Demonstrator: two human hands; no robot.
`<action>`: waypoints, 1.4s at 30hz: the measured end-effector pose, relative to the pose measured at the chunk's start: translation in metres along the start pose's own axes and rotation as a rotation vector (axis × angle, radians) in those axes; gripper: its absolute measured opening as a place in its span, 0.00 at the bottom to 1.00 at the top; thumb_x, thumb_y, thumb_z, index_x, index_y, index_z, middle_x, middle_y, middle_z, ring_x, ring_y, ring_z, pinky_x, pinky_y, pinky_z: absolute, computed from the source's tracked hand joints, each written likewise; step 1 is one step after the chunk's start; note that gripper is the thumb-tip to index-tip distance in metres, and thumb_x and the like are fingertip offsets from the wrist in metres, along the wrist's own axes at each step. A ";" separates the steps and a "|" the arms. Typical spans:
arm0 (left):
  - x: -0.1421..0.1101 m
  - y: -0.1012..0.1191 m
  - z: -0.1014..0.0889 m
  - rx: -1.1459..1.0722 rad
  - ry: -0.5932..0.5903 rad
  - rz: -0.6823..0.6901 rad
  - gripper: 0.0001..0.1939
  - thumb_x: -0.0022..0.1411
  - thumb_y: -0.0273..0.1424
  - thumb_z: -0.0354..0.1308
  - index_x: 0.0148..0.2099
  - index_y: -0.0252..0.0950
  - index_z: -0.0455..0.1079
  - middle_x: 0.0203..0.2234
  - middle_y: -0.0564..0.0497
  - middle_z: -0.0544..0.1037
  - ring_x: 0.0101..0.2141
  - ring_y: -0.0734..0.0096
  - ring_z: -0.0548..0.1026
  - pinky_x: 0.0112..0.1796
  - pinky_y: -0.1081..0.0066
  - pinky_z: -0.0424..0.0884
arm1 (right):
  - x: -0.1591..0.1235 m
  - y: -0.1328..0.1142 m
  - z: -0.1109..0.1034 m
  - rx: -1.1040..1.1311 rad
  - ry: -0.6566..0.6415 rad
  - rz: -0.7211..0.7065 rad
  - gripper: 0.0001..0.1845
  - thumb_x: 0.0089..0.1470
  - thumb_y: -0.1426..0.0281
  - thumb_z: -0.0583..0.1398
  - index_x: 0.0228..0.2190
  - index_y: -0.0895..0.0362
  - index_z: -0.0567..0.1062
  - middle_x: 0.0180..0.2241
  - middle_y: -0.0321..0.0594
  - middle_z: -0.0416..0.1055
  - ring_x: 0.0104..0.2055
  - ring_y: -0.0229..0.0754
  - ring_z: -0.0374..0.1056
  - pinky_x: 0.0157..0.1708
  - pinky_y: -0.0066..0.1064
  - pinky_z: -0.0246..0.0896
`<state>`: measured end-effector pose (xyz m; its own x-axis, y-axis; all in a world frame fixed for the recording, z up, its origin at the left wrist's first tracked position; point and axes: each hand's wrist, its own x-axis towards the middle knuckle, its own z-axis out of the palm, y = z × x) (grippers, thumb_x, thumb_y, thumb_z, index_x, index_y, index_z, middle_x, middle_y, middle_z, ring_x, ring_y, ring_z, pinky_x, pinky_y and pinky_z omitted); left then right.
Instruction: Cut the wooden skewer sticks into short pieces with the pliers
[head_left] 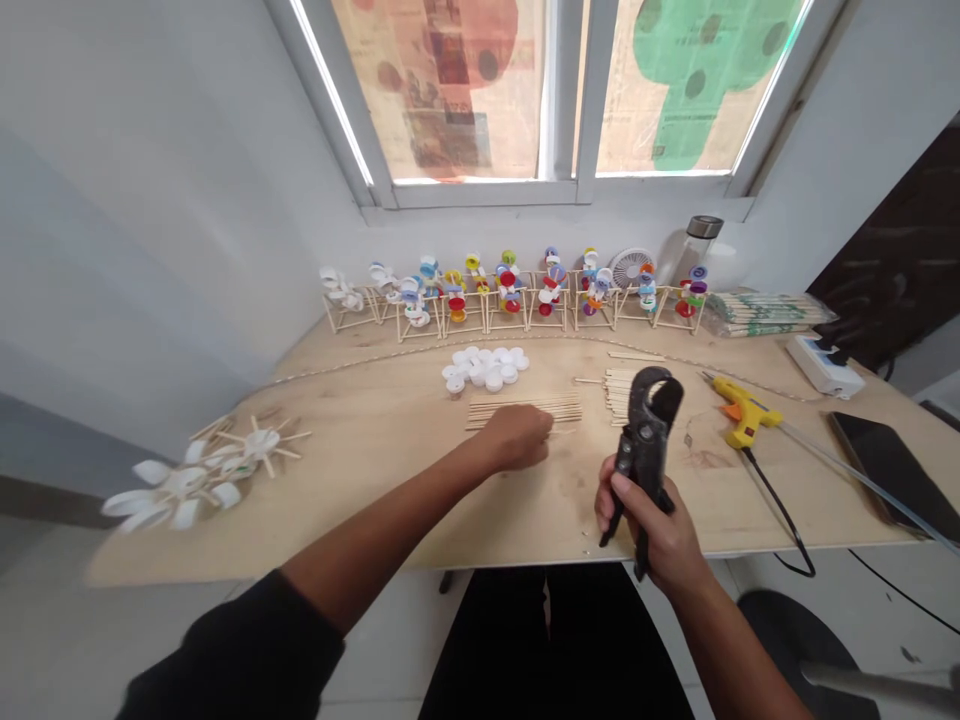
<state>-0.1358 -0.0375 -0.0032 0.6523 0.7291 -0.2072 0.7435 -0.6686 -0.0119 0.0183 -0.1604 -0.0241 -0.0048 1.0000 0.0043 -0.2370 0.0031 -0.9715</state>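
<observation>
Plywood bench (360, 500), with loose wooden sticks (525, 410) lying side by side, long axis left to right. The left hand (516, 440) sits at their near edge (whether its grip is closed cannot be told). Just right of them, the right hand (660, 530) grips black cutters (643, 440), head pointing up.

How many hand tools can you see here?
2. Black cutting pliers are gripped in the right hand, and a yellow hot glue gun lies on the plywood tabletop to their right. Others may be hidden.
</observation>
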 end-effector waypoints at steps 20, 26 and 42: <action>0.070 0.045 -0.003 -0.096 0.220 -0.024 0.13 0.62 0.35 0.43 0.42 0.36 0.65 0.35 0.43 0.75 0.36 0.62 0.73 0.32 0.68 0.65 | -0.020 -0.001 -0.037 0.026 0.186 0.060 0.13 0.50 0.61 0.58 0.33 0.57 0.69 0.21 0.36 0.65 0.24 0.39 0.63 0.26 0.31 0.58; -0.014 -0.008 0.033 -0.107 0.277 -0.210 0.13 0.63 0.35 0.39 0.37 0.38 0.64 0.31 0.49 0.75 0.31 0.67 0.72 0.29 0.73 0.61 | 0.008 0.004 -0.009 -0.025 0.099 0.131 0.16 0.48 0.59 0.60 0.33 0.59 0.69 0.22 0.36 0.67 0.24 0.39 0.64 0.26 0.30 0.60; -0.043 -0.064 0.056 -0.002 0.218 -0.111 0.09 0.58 0.23 0.42 0.36 0.34 0.62 0.31 0.44 0.73 0.28 0.63 0.72 0.25 0.69 0.61 | 0.040 0.019 0.048 -0.027 -0.005 0.210 0.17 0.45 0.60 0.61 0.34 0.59 0.70 0.22 0.36 0.68 0.24 0.38 0.65 0.23 0.30 0.62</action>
<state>-0.2197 -0.0344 -0.0483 0.5827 0.8126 0.0116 0.8126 -0.5824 -0.0210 -0.0331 -0.1208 -0.0315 -0.0558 0.9787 -0.1976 -0.2037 -0.2049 -0.9573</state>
